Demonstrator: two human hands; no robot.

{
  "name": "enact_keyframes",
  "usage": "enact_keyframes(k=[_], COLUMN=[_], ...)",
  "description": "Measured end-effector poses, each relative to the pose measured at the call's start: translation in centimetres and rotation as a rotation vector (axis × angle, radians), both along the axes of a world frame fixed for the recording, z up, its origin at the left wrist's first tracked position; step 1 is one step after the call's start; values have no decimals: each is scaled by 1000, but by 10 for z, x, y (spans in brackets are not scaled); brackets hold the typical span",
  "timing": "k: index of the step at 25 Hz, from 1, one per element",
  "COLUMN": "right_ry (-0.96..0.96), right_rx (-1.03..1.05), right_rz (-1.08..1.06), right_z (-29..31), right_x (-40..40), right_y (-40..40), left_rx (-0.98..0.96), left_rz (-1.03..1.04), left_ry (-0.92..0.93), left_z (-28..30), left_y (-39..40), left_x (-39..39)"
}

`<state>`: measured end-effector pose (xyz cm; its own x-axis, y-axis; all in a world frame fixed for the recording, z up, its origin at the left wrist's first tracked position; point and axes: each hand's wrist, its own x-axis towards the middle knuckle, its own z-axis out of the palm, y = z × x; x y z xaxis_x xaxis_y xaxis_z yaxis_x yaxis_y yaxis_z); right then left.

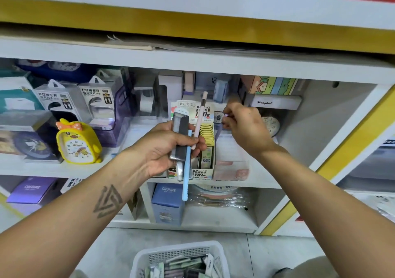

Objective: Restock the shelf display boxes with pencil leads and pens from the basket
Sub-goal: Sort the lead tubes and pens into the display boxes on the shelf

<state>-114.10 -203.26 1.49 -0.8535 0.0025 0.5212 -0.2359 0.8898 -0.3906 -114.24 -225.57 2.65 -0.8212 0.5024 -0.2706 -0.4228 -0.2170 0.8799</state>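
Left hand (165, 147): fingers curled round a bundle of three items, held in front of the middle shelf (64, 172).
- Pink pen (199, 120): slim, smooth, pale barrel; long axis near upright, leaning slightly right, upper end toward the shelf above, lower end under the fingertips.
- Blue pen (186, 171): slim, light blue plastic; long axis near vertical, lower end hanging past the shelf's front edge, upper end just above the fingers.
- Lead case (180, 132): flat oblong, dark grey with a clear top; long axis upright, lower end sticking out below the palm.

Right hand (243, 124): reaching toward the back of the shelf, right of the bundle; thumb and forefinger pressed together on a small pale purple item (226, 115), too blurred to identify. Remaining fingers loosely bent.

Display box (203, 145): printed cardboard, open top, at the shelf's front edge behind the left hand; holds a row of yellow-topped lead packs (207, 131) standing on edge, front to back.

Basket (179, 260): white slotted plastic, on the floor below; holds flat oblong packs in grey, green and mauve, lying every way.

Also on the shelf: yellow chick clock (78, 142), rounded plastic, toward the left end; two clear power bank packs (74, 100) behind it; round alarm clock (271, 125) behind the right hand.
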Motion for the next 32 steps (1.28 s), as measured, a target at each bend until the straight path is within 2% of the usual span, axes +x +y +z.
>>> enact_keyframes(k=[2, 5, 7, 8, 11, 12, 14, 16, 18, 19, 22, 24, 32], right_ry=[-33, -156, -188, -186, -246, -263, -249, -155, -15, 32, 40, 29, -31], right_rx=[27, 202, 145, -6, -723, -879, -991, -1021, -947, -843, -374, -134, -27], right_rz=[11, -19, -33, -36, 69, 124, 189, 141, 11, -41, -80, -59, -5], right_z=[-1, -4, -2, 2, 20, 26, 34, 38, 41, 41, 30, 18, -5], right_x=[-1, 1, 6, 8, 10, 12, 15, 17, 16, 16, 16, 17, 8], right_y=[-2, -5, -9, -12, -21, -24, -27, -19, -3, 4, 12, 10, 9], left_rx=[3, -2, -8, -10, -42, -50, -49, -36, -37, -53, -99, -88, -49], left_rz=[2, -7, -28, -43, -100, -124, -161, -166, -134, -107, -45, -34, 30], left_ry=[0, -2, 2, 4, 11, 13, 12, 4, 5, 15, 42, 37, 23], left_z=[1, 1, 1, 1, 0, -1, -2, -2, -2, -2, -3, -3, -1], left_y=[-2, -3, -2, -1, 2, 3, 5, 7, 7, 6, 6, 8, 5], left_x=[1, 2, 3, 4, 7, 8, 9, 9, 7, 5, 2, 3, 0])
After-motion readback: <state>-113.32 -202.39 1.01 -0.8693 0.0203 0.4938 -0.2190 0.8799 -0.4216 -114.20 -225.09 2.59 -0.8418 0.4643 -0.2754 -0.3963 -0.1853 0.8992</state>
